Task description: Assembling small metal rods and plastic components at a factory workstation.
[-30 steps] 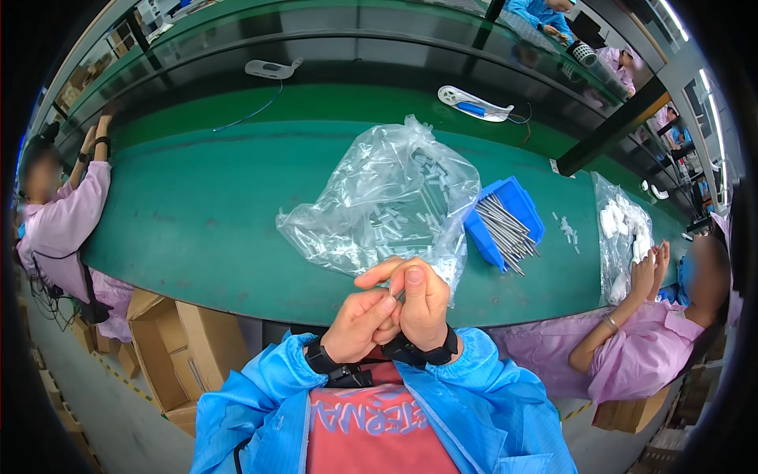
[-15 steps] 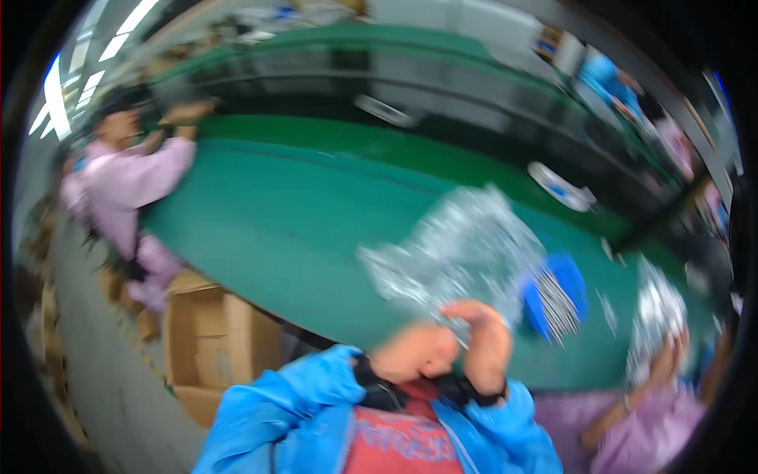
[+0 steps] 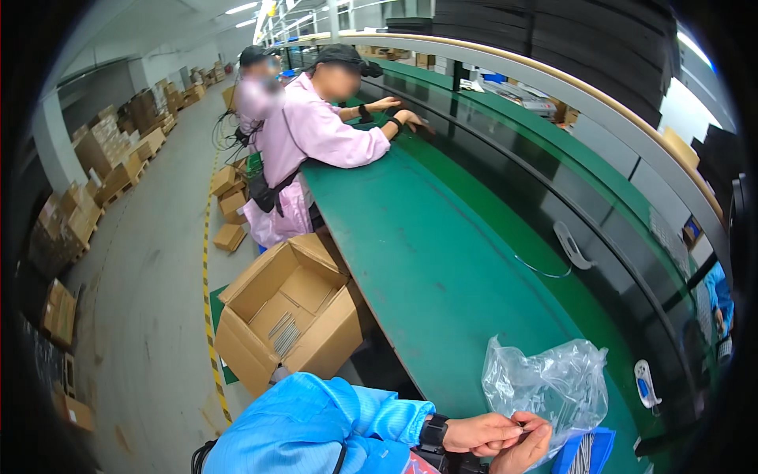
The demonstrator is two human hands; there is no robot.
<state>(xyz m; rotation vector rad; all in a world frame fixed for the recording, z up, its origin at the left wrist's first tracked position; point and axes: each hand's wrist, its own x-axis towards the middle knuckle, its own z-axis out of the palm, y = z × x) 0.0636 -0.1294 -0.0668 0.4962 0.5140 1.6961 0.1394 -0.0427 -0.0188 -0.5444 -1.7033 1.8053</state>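
Note:
My left hand [image 3: 480, 433] and my right hand [image 3: 527, 452] meet at the lower right, just in front of the green bench. Both are closed, their fingertips pinched together around something small and dark that I cannot make out. Right beyond them a crumpled clear plastic bag [image 3: 545, 387] lies on the bench. Beside my right hand is a blue bin [image 3: 604, 449] containing several thin metal rods [image 3: 583, 454]. An open cardboard box [image 3: 324, 332] stands to my left, below the bench edge, with more metal rods [image 3: 284, 335] on its bottom.
The green bench [image 3: 410, 245] runs away to the far left, where a co-worker in pink [image 3: 324, 130] reaches over it. White plastic parts [image 3: 572, 246] lie along its far side. Cartons [image 3: 229, 237] sit on the floor near a yellow-black line [image 3: 207, 292].
The view has swung left, so the bench, bag and bin now appear lower and further right. My hands, blurred before, now meet at the fingertips. Rods inside the cardboard box have come into sight.

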